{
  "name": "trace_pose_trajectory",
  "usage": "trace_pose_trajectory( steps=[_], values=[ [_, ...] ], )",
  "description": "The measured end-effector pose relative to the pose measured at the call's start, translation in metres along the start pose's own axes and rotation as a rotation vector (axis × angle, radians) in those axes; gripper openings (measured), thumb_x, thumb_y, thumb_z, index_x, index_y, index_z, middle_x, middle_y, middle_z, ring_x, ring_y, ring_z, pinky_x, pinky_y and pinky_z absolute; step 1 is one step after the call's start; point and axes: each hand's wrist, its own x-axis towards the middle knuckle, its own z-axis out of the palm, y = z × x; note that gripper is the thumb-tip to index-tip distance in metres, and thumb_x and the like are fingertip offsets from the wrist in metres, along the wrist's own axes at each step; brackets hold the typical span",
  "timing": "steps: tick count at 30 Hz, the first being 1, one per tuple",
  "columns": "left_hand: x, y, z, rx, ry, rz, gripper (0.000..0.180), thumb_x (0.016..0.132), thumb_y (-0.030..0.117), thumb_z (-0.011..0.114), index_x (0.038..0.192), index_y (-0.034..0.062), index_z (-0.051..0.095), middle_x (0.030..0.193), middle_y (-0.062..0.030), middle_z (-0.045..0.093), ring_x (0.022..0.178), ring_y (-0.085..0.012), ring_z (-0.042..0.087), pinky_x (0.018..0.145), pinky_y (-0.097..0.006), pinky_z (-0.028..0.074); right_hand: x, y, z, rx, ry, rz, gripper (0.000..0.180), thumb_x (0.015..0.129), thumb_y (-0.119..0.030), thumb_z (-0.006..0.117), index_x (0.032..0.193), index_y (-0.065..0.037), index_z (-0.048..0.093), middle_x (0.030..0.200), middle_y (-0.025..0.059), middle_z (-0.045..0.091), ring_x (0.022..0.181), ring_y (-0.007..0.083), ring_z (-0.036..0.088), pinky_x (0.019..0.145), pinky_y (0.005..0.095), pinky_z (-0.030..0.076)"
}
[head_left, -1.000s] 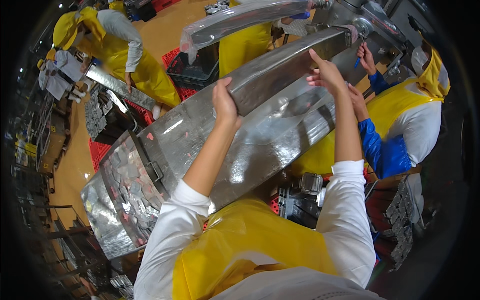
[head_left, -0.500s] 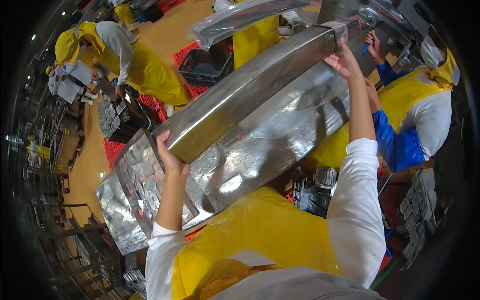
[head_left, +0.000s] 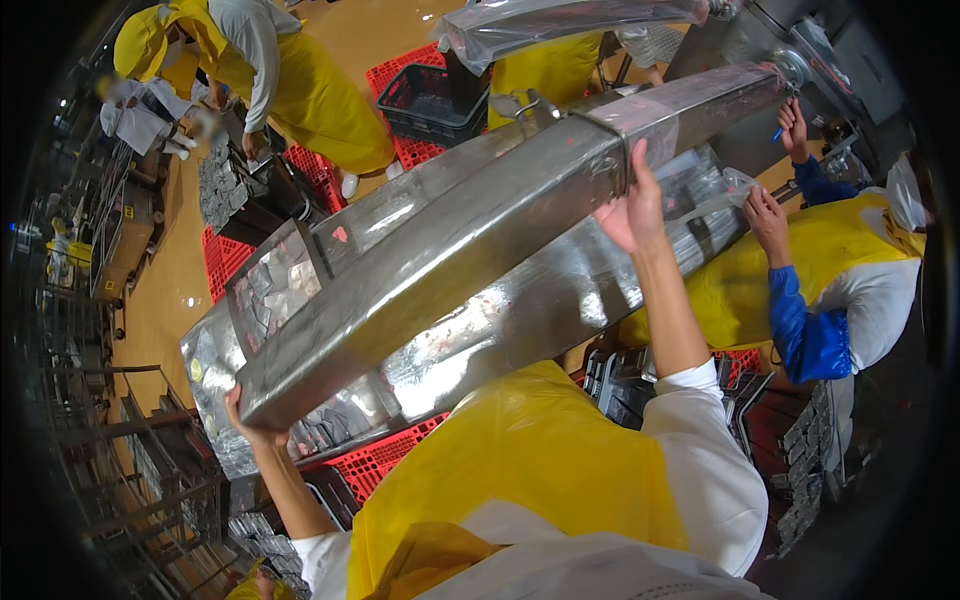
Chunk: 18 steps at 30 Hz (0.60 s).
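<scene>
A long rectangular metal mold (head_left: 430,265) slants across the metal worktable (head_left: 500,335). My left hand (head_left: 252,425) cups its closed-looking near-left end, fingers on the end face. Farther right, my right hand (head_left: 630,205) grips the mold's side by its rim, thumb up. Out of that rim runs a pinkish block in clear film (head_left: 705,105), reaching the round metal nozzle (head_left: 790,67) of a machine. Beside it, a co-worker's hand (head_left: 768,222) pinches clear plastic film (head_left: 715,200), and their other hand (head_left: 791,130) holds a small blue tool.
Square metal plates (head_left: 280,285) lie at the table's left end. Another film-covered metal mold (head_left: 580,28) extends from the machine at the back. A dark crate (head_left: 432,103) stands on red pallets beyond the table. Co-workers in yellow aprons stand at the far left and right.
The mold has moved left and toward me with my left hand, and more of the film-wrapped block shows beyond its rim. The co-worker's nearer hand now shows, holding clear film.
</scene>
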Motion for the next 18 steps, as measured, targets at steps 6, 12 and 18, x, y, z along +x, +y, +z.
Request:
trace_pose_trajectory(
  steps=[6,12,18],
  values=[
    [-0.01,-0.015,-0.059,-0.126,-0.097,-0.265,0.069,0.085,0.056,0.048,0.133,0.0063,0.054,0.13,-0.0137,0.058,0.114,-0.0356,0.057,0.096,-0.051,0.048,-0.022,0.047,0.051,-0.084,0.144,-0.031,0.055,0.1,-0.052,0.041,0.124,-0.006,0.057,0.116,0.0094,0.065,0.106,0.0206,0.061,0.094,0.0362,0.047],
    [0.025,-0.071,-0.097,-0.247,-0.189,-0.261,0.071,0.086,0.055,0.044,0.14,0.0096,0.047,0.14,-0.0146,0.051,0.125,-0.0383,0.05,0.103,-0.055,0.042,-0.03,0.083,0.04,-0.161,0.27,-0.024,0.043,0.099,-0.048,0.047,0.114,-0.01,0.061,0.102,0.0022,0.067,0.092,0.016,0.063,0.082,0.0321,0.051],
    [0.034,-0.111,-0.089,-0.25,-0.11,-0.234,0.062,0.085,0.053,0.051,0.131,0.0106,0.054,0.131,-0.0122,0.057,0.121,-0.0366,0.053,0.102,-0.055,0.042,-0.028,0.03,0.12,-0.326,0.024,-0.279,0.044,0.098,-0.042,0.052,0.123,-0.006,0.056,0.11,0.004,0.064,0.099,0.0164,0.063,0.087,0.034,0.052]
  ],
)
